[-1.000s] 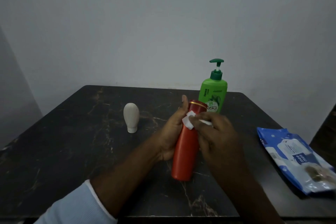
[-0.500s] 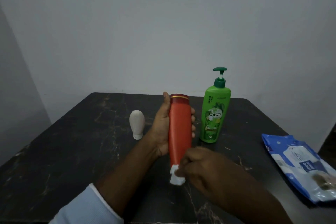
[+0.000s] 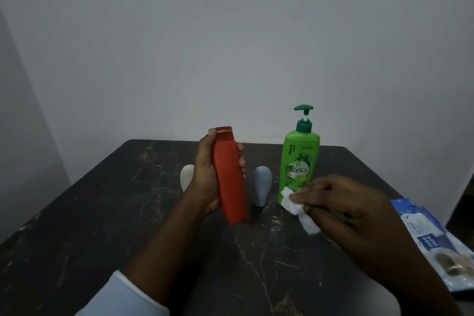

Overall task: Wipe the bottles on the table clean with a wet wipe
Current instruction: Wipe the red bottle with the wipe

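Since the earlier frame the wet wipe (image 3: 298,209) has been drawn off the red bottle (image 3: 229,177) and carried rightward. A white bottle (image 3: 186,179) is half hidden by the left hand (image 3: 206,179), which is wrapped round the red bottle, held tilted above the table (image 3: 102,213), probably so all sides can be reached. The bunched wipe is pinched by the right hand (image 3: 351,215) before the green pump bottle (image 3: 298,161), likely next.

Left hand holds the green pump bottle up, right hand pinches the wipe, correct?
Not quite: the head view shows the left hand holding the red bottle; the green pump bottle stands on the table. The right hand does pinch the wipe.
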Demonstrator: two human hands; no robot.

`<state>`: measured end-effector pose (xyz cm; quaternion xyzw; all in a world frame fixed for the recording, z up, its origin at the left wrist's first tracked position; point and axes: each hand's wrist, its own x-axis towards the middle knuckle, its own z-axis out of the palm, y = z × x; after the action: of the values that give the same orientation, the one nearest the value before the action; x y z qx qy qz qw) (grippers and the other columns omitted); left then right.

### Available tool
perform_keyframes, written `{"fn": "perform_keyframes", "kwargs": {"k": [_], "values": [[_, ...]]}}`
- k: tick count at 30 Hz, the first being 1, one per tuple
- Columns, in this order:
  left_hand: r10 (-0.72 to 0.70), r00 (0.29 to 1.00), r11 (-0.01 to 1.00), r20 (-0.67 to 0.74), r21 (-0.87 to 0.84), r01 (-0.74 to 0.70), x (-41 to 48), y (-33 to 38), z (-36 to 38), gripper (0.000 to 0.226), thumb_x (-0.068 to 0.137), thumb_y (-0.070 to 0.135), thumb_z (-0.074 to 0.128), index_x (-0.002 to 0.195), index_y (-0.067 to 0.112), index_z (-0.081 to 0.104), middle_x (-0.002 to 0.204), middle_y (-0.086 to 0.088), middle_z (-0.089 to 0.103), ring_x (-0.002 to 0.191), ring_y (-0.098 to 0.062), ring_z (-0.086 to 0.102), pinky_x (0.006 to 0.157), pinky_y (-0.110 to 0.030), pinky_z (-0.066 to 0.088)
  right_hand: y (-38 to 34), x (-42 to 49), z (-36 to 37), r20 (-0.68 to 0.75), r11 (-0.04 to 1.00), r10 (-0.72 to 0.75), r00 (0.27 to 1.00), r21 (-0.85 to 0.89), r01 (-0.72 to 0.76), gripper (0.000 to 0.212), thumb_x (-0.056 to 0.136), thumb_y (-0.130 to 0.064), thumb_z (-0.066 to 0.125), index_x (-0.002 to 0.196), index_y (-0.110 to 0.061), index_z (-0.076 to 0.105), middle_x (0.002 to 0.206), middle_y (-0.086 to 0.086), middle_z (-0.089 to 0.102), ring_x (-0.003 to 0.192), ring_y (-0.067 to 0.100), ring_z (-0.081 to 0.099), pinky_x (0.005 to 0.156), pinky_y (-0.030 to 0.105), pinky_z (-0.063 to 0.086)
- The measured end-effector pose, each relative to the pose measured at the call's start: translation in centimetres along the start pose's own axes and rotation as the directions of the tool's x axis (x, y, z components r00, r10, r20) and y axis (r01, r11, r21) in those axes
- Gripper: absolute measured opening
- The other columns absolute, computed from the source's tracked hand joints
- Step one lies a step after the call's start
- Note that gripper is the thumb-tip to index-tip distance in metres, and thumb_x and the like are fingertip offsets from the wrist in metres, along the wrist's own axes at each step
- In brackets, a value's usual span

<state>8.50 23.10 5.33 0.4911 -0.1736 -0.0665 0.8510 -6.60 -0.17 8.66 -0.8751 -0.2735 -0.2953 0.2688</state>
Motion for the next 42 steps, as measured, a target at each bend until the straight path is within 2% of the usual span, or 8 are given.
{"fn": "perform_keyframes", "kwargs": {"k": [3, 7, 12, 16, 23, 27, 34, 42], "values": [[0.08, 0.99, 0.994, -0.115, 0.079, -0.071, 0.2, 0.3, -0.3, 0.058, 0.087, 0.066, 0.054, 0.101, 0.011, 0.067, 0.081, -0.008, 0.066, 0.071, -0.021, 0.063, 0.071, -0.038, 0.054, -0.2, 0.0, 0.0, 0.031, 1.0, 0.002, 1.0, -0.005, -0.002, 0.025, 0.084, -0.019, 0.061, 0.105, -0.019, 0.075, 0.102, -0.005, 0.069, 0.093, 0.002, 0.064, 0.079, 0.02, 0.055], [0.122, 0.97, 0.952, -0.21, 0.3, -0.055, 0.6, -0.4, -0.9, 0.044, 0.081, 0.06, 0.059, 0.115, 0.033, 0.059, 0.105, 0.004, 0.067, 0.099, -0.017, 0.065, 0.088, -0.039, 0.052, -0.2, 0.0, -0.1, 0.057, 0.999, 0.024, 0.998, -0.034, -0.022, 0.025, 0.082, -0.004, 0.071, 0.104, -0.014, 0.075, 0.102, 0.0, 0.07, 0.091, 0.009, 0.065, 0.079, 0.022, 0.056], [0.321, 0.937, 0.755, -0.138, 0.635, -0.165, 1.2, -1.5, -0.5, 0.034, 0.092, 0.055, 0.068, 0.112, 0.051, 0.041, 0.099, 0.04, 0.062, 0.09, 0.017, 0.063, 0.073, -0.019, 0.045, 0.2, 0.0, -0.3, 0.093, 0.997, 0.052, 0.994, -0.068, -0.046, 0.025, 0.08, 0.0, 0.072, 0.103, -0.011, 0.075, 0.101, 0.002, 0.069, 0.089, 0.008, 0.064, 0.08, 0.007, 0.047], [0.356, 0.92, 0.735, -0.162, 0.657, -0.169, 1.4, -2.6, -0.7, 0.035, 0.094, 0.048, 0.07, 0.112, 0.048, 0.039, 0.098, 0.041, 0.06, 0.09, 0.018, 0.062, 0.075, -0.021, 0.045, 0.3, 0.0, -0.3, 0.099, 0.996, 0.067, 0.993, -0.064, -0.06, 0.024, 0.08, 0.001, 0.072, 0.101, -0.01, 0.075, 0.101, 0.002, 0.07, 0.089, 0.008, 0.064, 0.085, 0.004, 0.042], [0.337, 0.91, 0.745, -0.24, 0.659, -0.102, 1.8, -4.1, -1.1, 0.038, 0.093, 0.048, 0.071, 0.11, 0.053, 0.038, 0.116, 0.018, 0.057, 0.101, 0.002, 0.06, 0.077, -0.024, 0.045, 0.5, 0.1, 0.2, 0.121, 0.995, 0.065, 0.99, -0.084, -0.056, 0.024, 0.081, 0.0, 0.072, 0.102, -0.011, 0.075, 0.1, 0.003, 0.07, 0.087, 0.013, 0.066, 0.077, 0.017, 0.049], [0.349, 0.903, 0.718, -0.252, 0.691, -0.085, 2.2, -4.6, -1.4, 0.041, 0.091, 0.047, 0.074, 0.11, 0.056, 0.038, 0.111, 0.024, 0.059, 0.091, 0.023, 0.058, 0.074, -0.017, 0.043, 0.5, 0.1, 0.3, 0.136, 0.994, 0.055, 0.989, -0.096, -0.042, 0.025, 0.081, -0.002, 0.072, 0.103, -0.012, 0.075, 0.1, 0.001, 0.07, 0.087, 0.011, 0.065, 0.077, 0.016, 0.048], [0.331, 0.911, 0.708, -0.244, 0.703, -0.07, 2.2, -4.8, -1.6, 0.053, 0.094, 0.044, 0.07, 0.103, 0.079, 0.03, 0.102, 0.051, 0.054, 0.095, 0.027, 0.056, 0.075, -0.015, 0.042, 0.7, 0.2, 0.4, 0.155, 0.993, 0.079, 0.985, -0.1, -0.064, 0.025, 0.079, 0.002, 0.073, 0.101, -0.01, 0.075, 0.099, 0.005, 0.071, 0.087, 0.014, 0.066, 0.078, 0.014, 0.046], [0.342, 0.912, 0.719, -0.228, 0.688, -0.097, 2.2, -5.0, -1.9, 0.047, 0.092, 0.048, 0.071, 0.112, 0.069, 0.033, 0.111, 0.037, 0.059, 0.1, 0.018, 0.059, 0.078, -0.017, 0.044, 0.5, 0.1, 0.4, 0.117, 0.996, 0.048, 0.992, -0.079, -0.039, 0.026, 0.079, 0.001, 0.073, 0.103, -0.01, 0.075, 0.101, 0.005, 0.071, 0.089, 0.016, 0.067, 0.079, 0.028, 0.055]]}}
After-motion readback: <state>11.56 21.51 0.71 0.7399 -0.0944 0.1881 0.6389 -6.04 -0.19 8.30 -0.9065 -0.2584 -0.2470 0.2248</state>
